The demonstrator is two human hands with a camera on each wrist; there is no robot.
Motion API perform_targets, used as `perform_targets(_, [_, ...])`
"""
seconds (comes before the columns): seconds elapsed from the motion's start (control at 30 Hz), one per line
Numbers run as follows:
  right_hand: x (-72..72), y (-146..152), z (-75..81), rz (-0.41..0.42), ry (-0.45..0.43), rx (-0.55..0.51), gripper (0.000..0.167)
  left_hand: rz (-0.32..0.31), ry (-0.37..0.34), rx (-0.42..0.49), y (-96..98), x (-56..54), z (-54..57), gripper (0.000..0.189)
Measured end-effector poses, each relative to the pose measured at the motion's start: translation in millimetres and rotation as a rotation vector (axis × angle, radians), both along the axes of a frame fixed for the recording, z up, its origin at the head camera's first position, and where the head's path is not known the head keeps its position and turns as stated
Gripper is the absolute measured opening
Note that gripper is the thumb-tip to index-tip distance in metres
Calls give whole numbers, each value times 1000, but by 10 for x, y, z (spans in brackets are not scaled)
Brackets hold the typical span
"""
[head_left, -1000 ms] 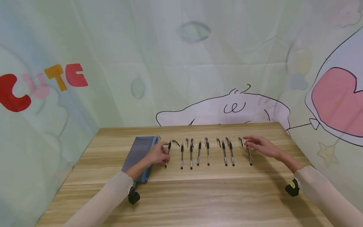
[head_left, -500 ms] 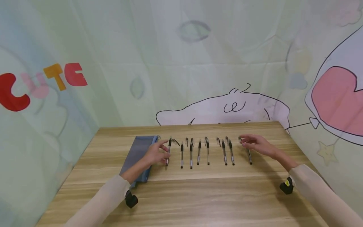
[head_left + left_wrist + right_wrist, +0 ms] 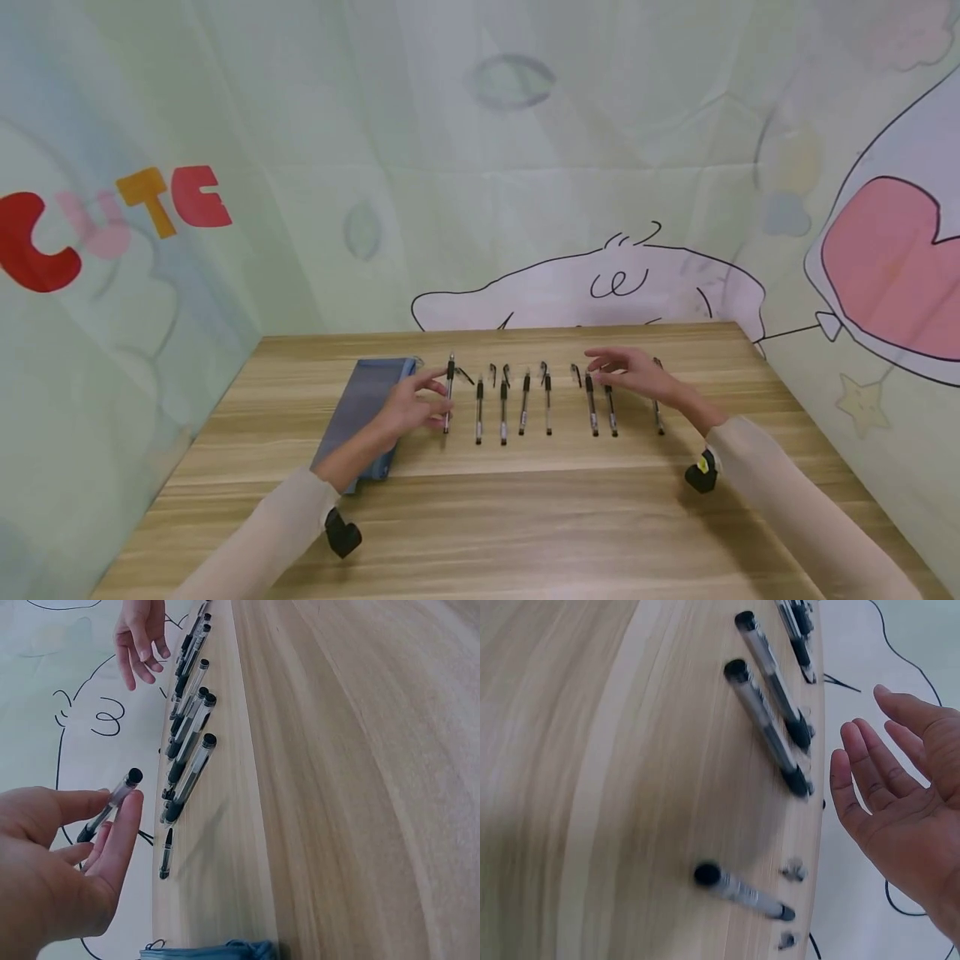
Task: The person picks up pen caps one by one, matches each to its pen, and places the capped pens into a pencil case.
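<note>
My left hand (image 3: 408, 408) pinches a clear-barrelled gel pen (image 3: 112, 804) between thumb and fingers, its black end cap pointing up toward the left wrist camera. In the head view that pen stands at the left end of a row of similar pens, beside a loose black pen cap (image 3: 465, 376). My right hand (image 3: 633, 373) hovers over the right part of the row with fingers loosely extended and nothing in them. Beneath it lie two uncapped pens (image 3: 592, 404), their tips partly overlapped by the fingers. Another pen (image 3: 658, 417) lies farther right, below the wrist.
A blue-grey zip pouch (image 3: 360, 404) lies left of the pens, partly behind my left hand. Several more pens (image 3: 503, 412) lie side by side mid-table, with caps (image 3: 543, 371) beyond their tips. A printed curtain (image 3: 315, 208) hangs behind the wooden table (image 3: 487, 533).
My left hand has raised the leftmost pen and tipped it more upright. My right hand has swung left, from the far-right pen to above the neighbouring pair.
</note>
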State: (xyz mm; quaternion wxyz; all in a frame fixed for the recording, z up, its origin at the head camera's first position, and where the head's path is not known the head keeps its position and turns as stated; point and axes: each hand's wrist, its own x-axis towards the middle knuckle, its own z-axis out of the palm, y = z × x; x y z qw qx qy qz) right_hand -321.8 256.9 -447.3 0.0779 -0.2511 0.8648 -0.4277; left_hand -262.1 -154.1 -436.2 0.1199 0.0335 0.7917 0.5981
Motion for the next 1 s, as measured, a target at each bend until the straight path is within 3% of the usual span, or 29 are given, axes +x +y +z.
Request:
perform_targets(0.3, [-95,-237,-15,26,-55,-13,50,26,-19,80,24,-28,-31,65])
perform_targets(0.57, [-234,-552,35,40,-115,-4,53,-23,-40,160,-5,13,-25,67])
perform_targets(0.87, [-445,-1068,152,99,-206,-79,52,-46,-41,206,-47,104,0,68])
perform_targets(1.0, [-480,-1272,135,113,-190,-41,49,-56,-53,213,-38,123,-16,69])
